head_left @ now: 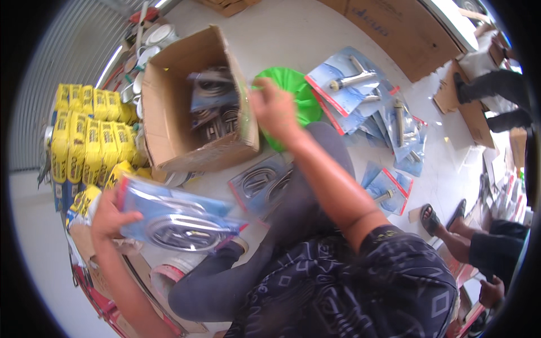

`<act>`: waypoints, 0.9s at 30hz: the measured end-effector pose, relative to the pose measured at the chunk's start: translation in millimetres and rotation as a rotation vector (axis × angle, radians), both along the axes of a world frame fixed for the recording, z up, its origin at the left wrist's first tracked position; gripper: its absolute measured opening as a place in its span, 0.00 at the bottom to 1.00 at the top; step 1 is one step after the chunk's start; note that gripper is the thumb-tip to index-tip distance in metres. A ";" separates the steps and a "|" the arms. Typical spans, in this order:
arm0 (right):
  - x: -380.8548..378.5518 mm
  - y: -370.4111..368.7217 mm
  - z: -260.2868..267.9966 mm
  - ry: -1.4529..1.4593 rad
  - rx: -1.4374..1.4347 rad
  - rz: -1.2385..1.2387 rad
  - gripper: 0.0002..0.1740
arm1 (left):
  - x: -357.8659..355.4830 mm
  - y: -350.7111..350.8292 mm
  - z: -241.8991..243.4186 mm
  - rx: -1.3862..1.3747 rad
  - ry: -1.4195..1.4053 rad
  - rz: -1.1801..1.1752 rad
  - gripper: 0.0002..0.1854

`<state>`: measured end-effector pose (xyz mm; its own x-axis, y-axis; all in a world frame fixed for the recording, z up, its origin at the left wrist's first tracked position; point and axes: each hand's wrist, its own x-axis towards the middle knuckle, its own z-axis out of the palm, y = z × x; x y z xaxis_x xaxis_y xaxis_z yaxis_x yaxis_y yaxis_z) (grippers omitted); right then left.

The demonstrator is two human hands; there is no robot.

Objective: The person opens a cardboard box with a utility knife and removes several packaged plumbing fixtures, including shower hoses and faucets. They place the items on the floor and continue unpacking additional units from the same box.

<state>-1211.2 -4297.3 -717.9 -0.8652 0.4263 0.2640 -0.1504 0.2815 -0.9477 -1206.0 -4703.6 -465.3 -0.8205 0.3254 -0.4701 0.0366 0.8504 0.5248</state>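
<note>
My left hand [107,217] grips the end of blister-packed coiled metal hoses [186,228] on blue backing card. My right hand [274,110], blurred, is over the right edge of an open cardboard box [169,118], in front of a bright green bag [306,101]; whether it holds anything I cannot tell. Inside the box lie several similar packs [213,91]. More hose packs [255,181] lie on the floor between the box and my leg. To the right, packs with metal faucet fittings [355,80] are spread in an overlapping pile.
Yellow bagged goods [88,139] stand stacked at the left, beside white buckets [160,36]. A smaller group of packs [391,190] lies right of my knee. Large cardboard boxes [380,29] stand at the upper right. Other people's legs [460,241] are at the right edge.
</note>
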 end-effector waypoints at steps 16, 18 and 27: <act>44.8 -12.8 -126.6 -0.962 0.846 0.959 0.32 | -239.7 93.6 104.4 -0.107 0.107 -0.472 0.33; 68.4 -28.3 -152.4 -0.953 0.853 1.073 0.38 | -277.1 119.2 65.4 -0.248 0.258 -0.556 0.36; 114.8 -52.0 -229.8 -0.540 1.384 1.055 0.77 | -311.9 164.5 -131.6 -0.179 0.896 -0.653 0.41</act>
<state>-1096.4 -4349.3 -947.7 -0.6978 -0.5523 -0.4560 -0.5564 0.8189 -0.1404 -1517.9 -4539.1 -596.8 -0.5832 0.8033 0.1208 0.8055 0.5911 -0.0421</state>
